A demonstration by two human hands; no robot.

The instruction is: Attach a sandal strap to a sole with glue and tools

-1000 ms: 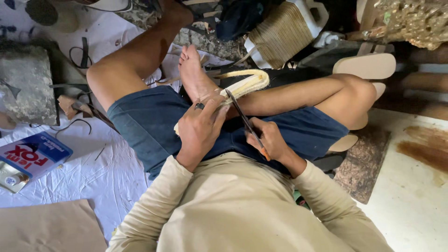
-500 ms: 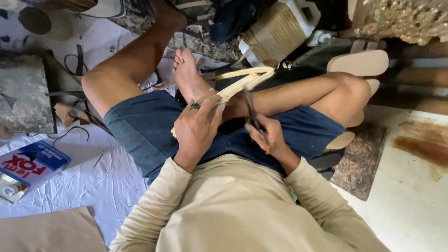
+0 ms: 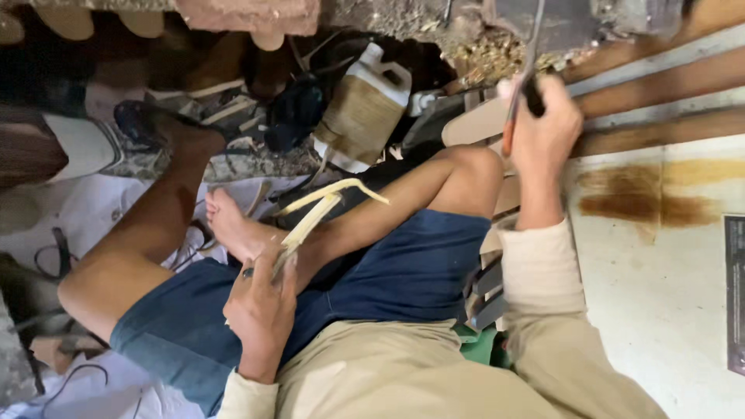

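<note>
The left hand (image 3: 260,306) rests on the lap, its fingers curled closed around the near end of a bundle of pale split cane strips (image 3: 314,213); the strips run up and away across the crossed legs and fan apart into loose tips just past the bare foot (image 3: 229,225). The right hand (image 3: 543,132) is raised out to the side, well apart from the strips, with the fingers wrapped fully around the dark handle of a knife (image 3: 521,85) whose thin blade points upward and away from the body. Hazard one: the blade is carried at arm's length while the view is directed at the lap, so on any return path it passes close to the raised knee (image 3: 466,167) and the forearm; an unguided sweep can cut skin. Hazard two: the strips are pinned only at one end, against the leg, so the free tips can spring or twist and slip out of the closed fingers. Hazard three: any cut made toward the holding hand or the bare foot puts both directly in the blade's line. Hazard four: the surroundings are crowded; a white plastic jug (image 3: 365,109) and loose clutter stand just beyond the legs and can snag the strip ends. Whether the blade edge faces inward or outward cannot be told.
</note>
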